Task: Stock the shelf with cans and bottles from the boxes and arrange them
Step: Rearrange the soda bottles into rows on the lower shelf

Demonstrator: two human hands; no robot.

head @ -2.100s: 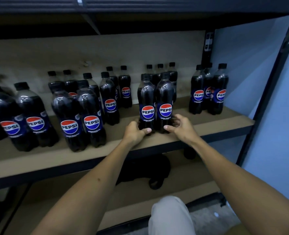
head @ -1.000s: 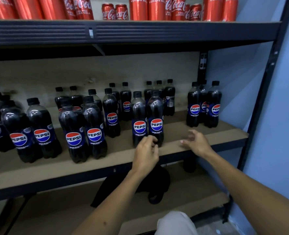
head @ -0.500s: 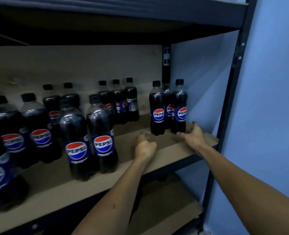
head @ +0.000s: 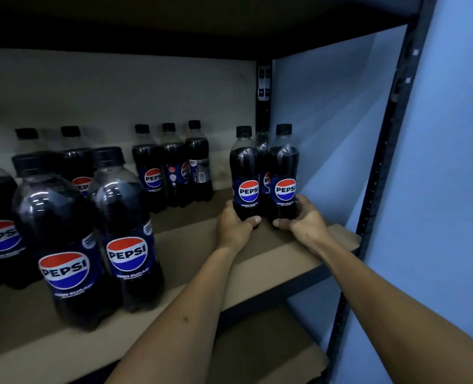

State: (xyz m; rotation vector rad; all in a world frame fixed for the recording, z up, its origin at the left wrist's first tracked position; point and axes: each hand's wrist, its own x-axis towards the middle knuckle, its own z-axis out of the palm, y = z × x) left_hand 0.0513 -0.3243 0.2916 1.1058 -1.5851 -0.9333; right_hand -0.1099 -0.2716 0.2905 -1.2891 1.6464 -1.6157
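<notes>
Pepsi bottles at the right end of the shelf (head: 271, 253) are what I have hold of: my left hand (head: 234, 230) curls round the base of the left bottle (head: 245, 173), thumb across its front, and my right hand (head: 304, 221) wraps the base of the right bottle (head: 284, 167) the same way, each hand directly below and in front of its own bottle, so neither has to reach across. Both stand upright, long axis vertical, caps up, labels facing me, just beside each other with a third bottle (head: 263, 162) tucked behind the gap (mostly hidden). Further left, well apart, a trio (head: 171, 164) stands near the back wall, and nearer me the big front pair (head: 91, 231); I judge the next move is a slide forward to line up with that pair
</notes>
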